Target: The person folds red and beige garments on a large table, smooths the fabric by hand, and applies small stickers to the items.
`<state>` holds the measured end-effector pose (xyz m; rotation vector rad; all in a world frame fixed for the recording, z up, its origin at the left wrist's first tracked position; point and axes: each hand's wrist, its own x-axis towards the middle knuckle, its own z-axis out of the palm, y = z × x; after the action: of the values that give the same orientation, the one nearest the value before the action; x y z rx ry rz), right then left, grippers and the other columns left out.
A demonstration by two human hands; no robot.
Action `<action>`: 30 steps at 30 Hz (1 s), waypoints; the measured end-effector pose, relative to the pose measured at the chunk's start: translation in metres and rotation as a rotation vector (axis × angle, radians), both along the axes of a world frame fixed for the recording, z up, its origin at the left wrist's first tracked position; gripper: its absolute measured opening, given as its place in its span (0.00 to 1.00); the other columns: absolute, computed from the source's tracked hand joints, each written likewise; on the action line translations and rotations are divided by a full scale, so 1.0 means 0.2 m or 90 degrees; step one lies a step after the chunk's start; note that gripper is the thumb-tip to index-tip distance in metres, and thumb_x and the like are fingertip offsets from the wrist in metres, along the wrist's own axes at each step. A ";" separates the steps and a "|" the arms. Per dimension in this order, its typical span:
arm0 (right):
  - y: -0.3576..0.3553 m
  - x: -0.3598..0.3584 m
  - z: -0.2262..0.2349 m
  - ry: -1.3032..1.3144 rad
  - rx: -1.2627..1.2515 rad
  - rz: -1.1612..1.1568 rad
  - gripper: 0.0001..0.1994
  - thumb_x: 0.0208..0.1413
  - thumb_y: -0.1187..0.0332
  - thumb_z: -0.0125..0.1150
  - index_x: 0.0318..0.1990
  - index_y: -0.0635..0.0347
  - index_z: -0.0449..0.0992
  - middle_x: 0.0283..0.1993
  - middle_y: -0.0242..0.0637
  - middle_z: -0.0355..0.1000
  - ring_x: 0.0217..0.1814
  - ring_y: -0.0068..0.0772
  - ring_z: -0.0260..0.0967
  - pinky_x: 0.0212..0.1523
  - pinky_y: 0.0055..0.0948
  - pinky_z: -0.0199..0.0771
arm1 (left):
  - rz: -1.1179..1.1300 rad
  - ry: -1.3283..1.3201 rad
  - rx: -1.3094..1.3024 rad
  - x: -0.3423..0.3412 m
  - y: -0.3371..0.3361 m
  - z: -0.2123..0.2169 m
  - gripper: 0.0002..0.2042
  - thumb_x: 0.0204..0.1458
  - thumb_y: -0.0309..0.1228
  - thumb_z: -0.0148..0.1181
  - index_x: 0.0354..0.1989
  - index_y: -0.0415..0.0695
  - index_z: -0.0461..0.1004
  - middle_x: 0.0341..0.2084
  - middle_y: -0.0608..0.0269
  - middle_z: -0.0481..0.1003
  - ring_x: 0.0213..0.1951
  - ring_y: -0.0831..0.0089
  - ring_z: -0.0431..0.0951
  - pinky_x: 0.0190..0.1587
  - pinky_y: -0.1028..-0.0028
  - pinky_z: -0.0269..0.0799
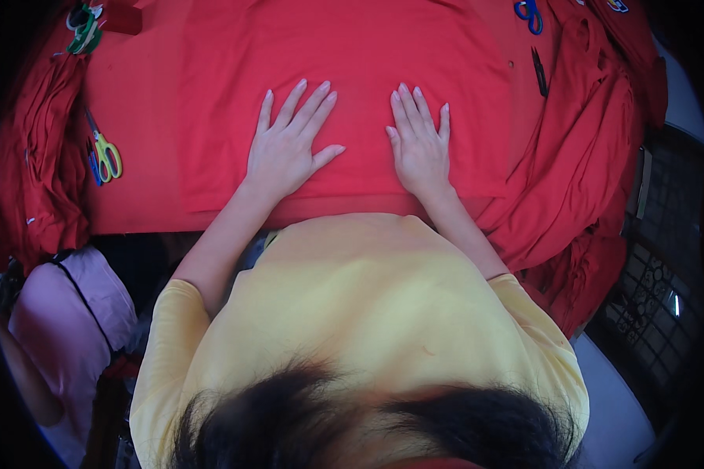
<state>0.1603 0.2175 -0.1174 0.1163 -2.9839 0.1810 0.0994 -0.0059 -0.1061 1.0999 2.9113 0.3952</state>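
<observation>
Yellow scissors (101, 141), blue scissors (530, 15), black tool (539, 72)

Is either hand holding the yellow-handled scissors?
No, the left hand and right hand lie flat on the red cloth, away from the scissors.

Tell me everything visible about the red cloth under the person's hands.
The red cloth looks like plain, soft fabric with slight creases. It lies spread nearly flat on the similarly red table, its near edge beside the person's body and its far end beyond the picture's top. The left hand and right hand rest on it, palms down.
</observation>
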 end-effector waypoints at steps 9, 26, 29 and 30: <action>0.01 0.01 0.01 0.018 0.010 -0.001 0.24 0.60 0.61 0.49 0.63 0.54 0.61 0.68 0.33 0.56 0.70 0.33 0.50 0.68 0.56 0.41 | 0.008 0.005 0.016 0.01 -0.01 0.02 0.39 0.47 0.56 0.57 0.66 0.51 0.57 0.67 0.68 0.54 0.68 0.63 0.49 0.68 0.52 0.37; -0.06 0.04 -0.01 0.047 -0.002 -0.011 0.25 0.60 0.62 0.47 0.65 0.55 0.58 0.69 0.36 0.54 0.72 0.35 0.47 0.69 0.54 0.37 | -0.003 0.055 0.076 0.05 -0.05 -0.04 0.35 0.50 0.53 0.55 0.65 0.47 0.58 0.66 0.64 0.55 0.68 0.63 0.50 0.68 0.52 0.38; -0.12 0.11 -0.02 0.035 -0.003 -0.012 0.25 0.60 0.62 0.47 0.65 0.56 0.58 0.69 0.39 0.53 0.72 0.38 0.46 0.69 0.55 0.37 | -0.025 0.037 0.083 0.10 -0.11 -0.04 0.35 0.50 0.52 0.55 0.64 0.45 0.59 0.65 0.62 0.56 0.67 0.62 0.51 0.68 0.51 0.39; -0.15 0.14 -0.03 0.033 -0.006 -0.011 0.25 0.60 0.62 0.47 0.65 0.57 0.58 0.69 0.39 0.53 0.72 0.39 0.46 0.69 0.56 0.37 | -0.033 0.032 0.100 0.12 -0.13 -0.04 0.35 0.49 0.51 0.57 0.63 0.44 0.61 0.65 0.61 0.57 0.67 0.61 0.51 0.68 0.51 0.40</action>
<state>0.1886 0.1884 -0.1225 0.0921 -2.9308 0.1868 0.1243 -0.0328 -0.1139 1.2183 2.9301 0.6128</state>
